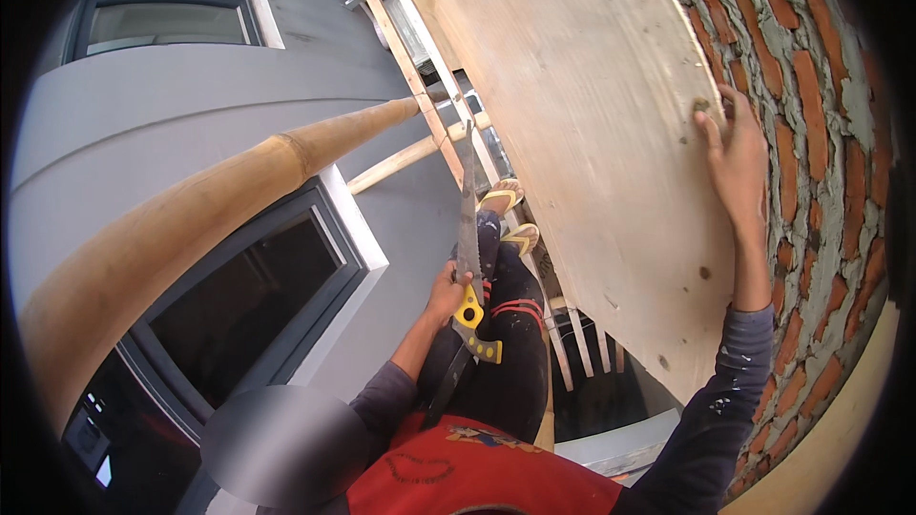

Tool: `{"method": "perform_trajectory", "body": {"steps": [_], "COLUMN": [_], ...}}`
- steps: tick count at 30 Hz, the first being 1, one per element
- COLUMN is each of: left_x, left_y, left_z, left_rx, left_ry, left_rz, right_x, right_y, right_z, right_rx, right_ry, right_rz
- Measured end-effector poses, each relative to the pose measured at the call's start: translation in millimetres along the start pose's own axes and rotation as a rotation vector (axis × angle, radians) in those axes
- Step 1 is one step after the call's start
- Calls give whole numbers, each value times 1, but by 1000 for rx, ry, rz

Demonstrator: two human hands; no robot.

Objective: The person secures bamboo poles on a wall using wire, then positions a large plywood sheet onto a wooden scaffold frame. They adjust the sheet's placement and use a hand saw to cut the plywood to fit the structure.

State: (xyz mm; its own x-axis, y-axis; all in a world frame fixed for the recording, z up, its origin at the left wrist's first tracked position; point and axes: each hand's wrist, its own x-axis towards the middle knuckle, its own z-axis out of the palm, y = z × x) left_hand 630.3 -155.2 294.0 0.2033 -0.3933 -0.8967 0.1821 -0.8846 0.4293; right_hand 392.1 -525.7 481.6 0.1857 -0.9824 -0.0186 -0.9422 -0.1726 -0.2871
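Observation:
My left hand [447,293] is closed on a pruning-style hand saw [468,238], near where the blade meets the yellow and grey handle. The long toothed blade points up and away from me. On the right, a large pale plywood sheet [611,143] leans lengthwise beside a brick wall. My right hand [738,157] grips the sheet's right edge, thumb on its face and the other fingers partly hidden around the edge. Dark knots and small marks dot the wood. Both my feet, in yellow flip-flops [521,238], rest on narrow wooden strips below.
A thick bamboo pole [258,167] slants across the left side, and a thinner pole [401,160] lies beyond it. The brick wall [811,114] with rough mortar borders the right. A grey wall with framed windows [253,300] stands left. Wooden strips [420,86] run ahead, with gaps below.

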Motion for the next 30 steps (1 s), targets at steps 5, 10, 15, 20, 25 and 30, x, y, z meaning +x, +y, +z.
{"method": "perform_trajectory", "body": {"steps": [5, 10, 15, 20, 25, 30], "left_x": [-1, -3, 2, 9, 7, -29], "left_y": [-5, -10, 0, -23, -37, 9], "left_z": [1, 7, 11, 18, 24, 20], "left_rx": [9, -256, -306, -382, -465, -413], "left_ry": [37, 13, 1, -51, -81, -64], "left_rz": [-25, -179, -180, -230, -225, -152], "right_x": [13, 15, -20, -37, -64, -81], "right_y": [66, 40, 73, 47, -1, -19], "right_z": [12, -6, -4, -20, -20, -12], "right_rx": [-153, 62, 443, 402, 359, 296], "right_ry": [53, -201, -380, -468, -426, -388], "right_rz": [65, 157, 379, 259, 12, -106]}}
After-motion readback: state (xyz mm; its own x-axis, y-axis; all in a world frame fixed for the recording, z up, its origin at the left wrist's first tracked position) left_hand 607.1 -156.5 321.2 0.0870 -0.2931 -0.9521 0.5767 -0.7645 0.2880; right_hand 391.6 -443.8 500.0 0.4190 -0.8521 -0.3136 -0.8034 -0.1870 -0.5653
